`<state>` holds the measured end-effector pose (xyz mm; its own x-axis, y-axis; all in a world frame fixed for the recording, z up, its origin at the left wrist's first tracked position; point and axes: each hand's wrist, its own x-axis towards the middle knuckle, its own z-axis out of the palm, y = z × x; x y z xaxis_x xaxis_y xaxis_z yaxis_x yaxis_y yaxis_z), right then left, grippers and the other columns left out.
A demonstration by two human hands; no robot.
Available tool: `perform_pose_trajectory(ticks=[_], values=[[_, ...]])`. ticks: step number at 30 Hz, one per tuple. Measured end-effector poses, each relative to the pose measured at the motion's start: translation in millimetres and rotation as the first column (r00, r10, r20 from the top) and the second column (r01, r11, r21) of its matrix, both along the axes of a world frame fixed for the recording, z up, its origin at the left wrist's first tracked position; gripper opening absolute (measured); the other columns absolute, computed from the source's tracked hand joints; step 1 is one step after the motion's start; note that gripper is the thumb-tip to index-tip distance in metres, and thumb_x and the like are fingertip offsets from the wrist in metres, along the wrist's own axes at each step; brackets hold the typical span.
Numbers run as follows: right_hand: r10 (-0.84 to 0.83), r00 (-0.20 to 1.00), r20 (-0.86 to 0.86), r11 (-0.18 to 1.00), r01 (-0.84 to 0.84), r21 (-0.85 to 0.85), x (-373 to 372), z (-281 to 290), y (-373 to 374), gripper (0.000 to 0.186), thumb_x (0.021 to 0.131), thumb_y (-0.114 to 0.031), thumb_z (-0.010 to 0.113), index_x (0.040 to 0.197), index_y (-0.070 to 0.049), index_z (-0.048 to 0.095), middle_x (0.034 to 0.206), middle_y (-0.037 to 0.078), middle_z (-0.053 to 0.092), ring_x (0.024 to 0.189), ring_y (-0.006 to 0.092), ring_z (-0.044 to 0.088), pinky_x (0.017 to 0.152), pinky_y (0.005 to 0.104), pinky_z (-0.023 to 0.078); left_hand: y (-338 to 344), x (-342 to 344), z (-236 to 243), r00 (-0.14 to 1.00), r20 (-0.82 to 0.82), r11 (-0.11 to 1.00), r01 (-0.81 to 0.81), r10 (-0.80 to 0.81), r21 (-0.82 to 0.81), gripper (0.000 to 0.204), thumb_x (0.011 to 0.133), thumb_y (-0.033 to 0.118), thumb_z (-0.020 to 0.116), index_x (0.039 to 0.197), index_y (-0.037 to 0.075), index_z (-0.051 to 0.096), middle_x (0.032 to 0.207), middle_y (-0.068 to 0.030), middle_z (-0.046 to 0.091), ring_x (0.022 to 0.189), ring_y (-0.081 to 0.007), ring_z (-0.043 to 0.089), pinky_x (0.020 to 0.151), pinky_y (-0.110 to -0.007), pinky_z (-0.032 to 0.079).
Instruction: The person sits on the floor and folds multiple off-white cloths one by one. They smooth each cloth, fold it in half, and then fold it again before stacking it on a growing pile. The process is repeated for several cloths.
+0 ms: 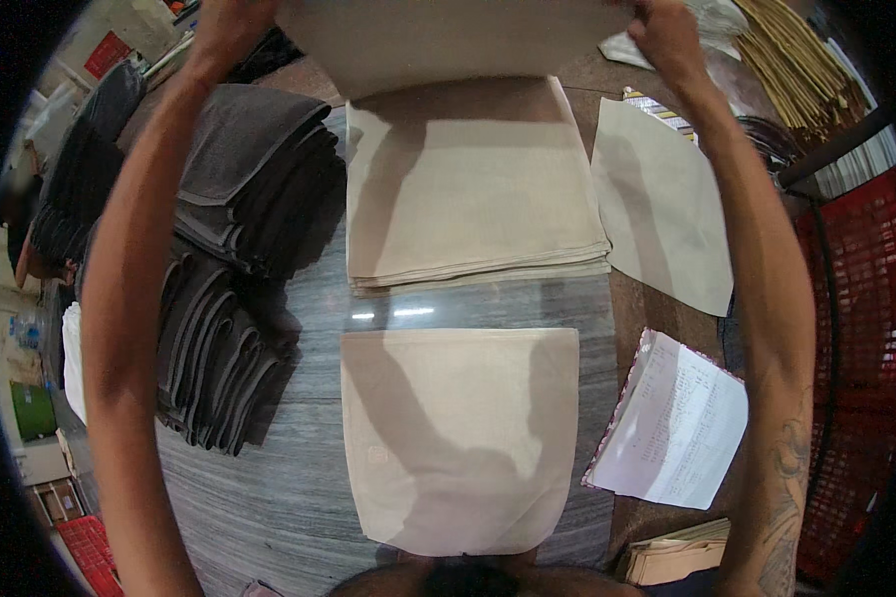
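Observation:
Both arms reach up to the top edge of the view, where my left hand [234, 30] and my right hand [657, 35] grip a raised beige fabric piece [448, 40] at its two sides, partly out of frame. Below it lies a stack of similar beige pieces [473, 199]. A single beige piece [458, 428] lies flat nearer my body. Another beige sheet [667, 199] rests right of the stack, above a white paper with print [667, 418]. Piles of dark grey fabric [254, 169] sit to the left.
The grey worktable [229, 497] has more beige pieces [672, 557] at the lower right. Red plastic crates [851, 348] stand at the right, beside a dark bar [836, 144]. Yellowish stacked sheets [796, 70] sit at the back right. Another person [20, 209] is at the far left.

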<state>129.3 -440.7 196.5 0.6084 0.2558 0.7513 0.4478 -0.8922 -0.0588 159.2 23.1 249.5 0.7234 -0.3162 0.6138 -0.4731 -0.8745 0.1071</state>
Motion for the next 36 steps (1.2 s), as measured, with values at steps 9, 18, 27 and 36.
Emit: perform_pose_trajectory(ticks=[9, 18, 27, 36], values=[[0.106, 0.971, 0.213, 0.992, -0.117, 0.04, -118.6, 111.9, 8.3, 0.021, 0.084, 0.007, 0.059, 0.1, 0.002, 0.073, 0.097, 0.01, 0.066, 0.089, 0.0222, 0.065, 0.081, 0.0312, 0.052, -19.8, -114.7, 94.0, 0.896, 0.399, 0.958, 0.26, -0.193, -0.121, 0.014, 0.086, 0.0, 0.066, 0.096, -0.003, 0.076, 0.086, -0.0073, 0.074, 0.079, -0.0157, 0.068, 0.075, -0.033, 0.057], [0.114, 0.993, -0.017, 0.993, -0.113, 0.035, -200.3, 155.7, -137.5, 0.032, 0.099, -0.016, 0.061, 0.131, -0.013, 0.065, 0.137, 0.007, 0.062, 0.129, 0.0229, 0.057, 0.112, 0.0441, 0.046, 59.5, -225.6, 159.1, 0.993, 0.001, 0.984, 0.121, -0.122, -0.128, 0.033, 0.098, 0.01, 0.061, 0.131, 0.005, 0.063, 0.128, -0.005, 0.067, 0.114, -0.0171, 0.064, 0.098, -0.032, 0.05], [0.343, 0.84, -0.42, 0.844, -0.079, 0.531, -267.4, 72.1, -24.9, 0.038, 0.088, -0.002, 0.07, 0.125, 0.001, 0.06, 0.112, 0.006, 0.064, 0.105, 0.0151, 0.059, 0.087, 0.03, 0.049, 26.2, -271.3, 47.9, 0.828, -0.469, 0.887, 0.071, -0.308, -0.456, 0.033, 0.09, 0.006, 0.069, 0.123, 0.001, 0.069, 0.114, -0.0084, 0.073, 0.104, -0.015, 0.067, 0.095, -0.029, 0.051], [0.289, 0.756, -0.587, 0.878, 0.035, 0.477, -388.0, 76.4, -16.9, 0.032, 0.079, 0.001, 0.072, 0.111, 0.005, 0.067, 0.106, 0.013, 0.069, 0.1, 0.0205, 0.065, 0.089, 0.0324, 0.05, 53.8, -403.6, 57.0, 0.92, -0.378, 0.995, 0.089, -0.1, -0.047, 0.027, 0.081, 0.003, 0.068, 0.107, 0.005, 0.076, 0.103, -0.0114, 0.076, 0.092, -0.0196, 0.072, 0.086, -0.032, 0.057]])
